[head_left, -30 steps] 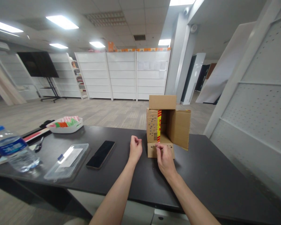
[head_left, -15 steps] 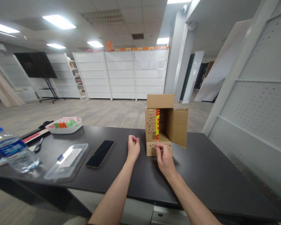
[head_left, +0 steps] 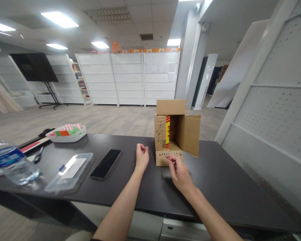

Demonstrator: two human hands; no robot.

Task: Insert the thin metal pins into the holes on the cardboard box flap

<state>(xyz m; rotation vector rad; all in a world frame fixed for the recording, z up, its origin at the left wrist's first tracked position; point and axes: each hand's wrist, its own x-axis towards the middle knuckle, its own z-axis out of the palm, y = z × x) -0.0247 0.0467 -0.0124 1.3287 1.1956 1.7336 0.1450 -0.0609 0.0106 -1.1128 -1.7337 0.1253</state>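
Note:
A cardboard box (head_left: 161, 132) stands on the dark table with its opening towards me. Its left flap carries many small dark marks and a yellow-and-red tape strip (head_left: 168, 132). The front lower flap (head_left: 162, 161) hangs down and has a row of small dark holes or dots. My right hand (head_left: 180, 172) pinches a tiny, thin dark piece against or just before this flap; its kind is too small to tell. Left of the box, my left hand (head_left: 142, 157) is closed above the table, and whatever it holds is hidden. A thin metal rod (head_left: 162, 173) is below the flap.
To the left are a black phone (head_left: 106, 164), a clear plastic case (head_left: 69, 172), a water bottle (head_left: 13, 164) and a white basket (head_left: 67, 137) with colourful contents. The box's right flap (head_left: 192, 135) sticks outward. A white perforated panel (head_left: 273, 120) rises beyond the table's right edge.
My right hand has shifted slightly right and its fingers have turned a little at the lower flap. The left hand stays closed in place. The whole view has moved slightly.

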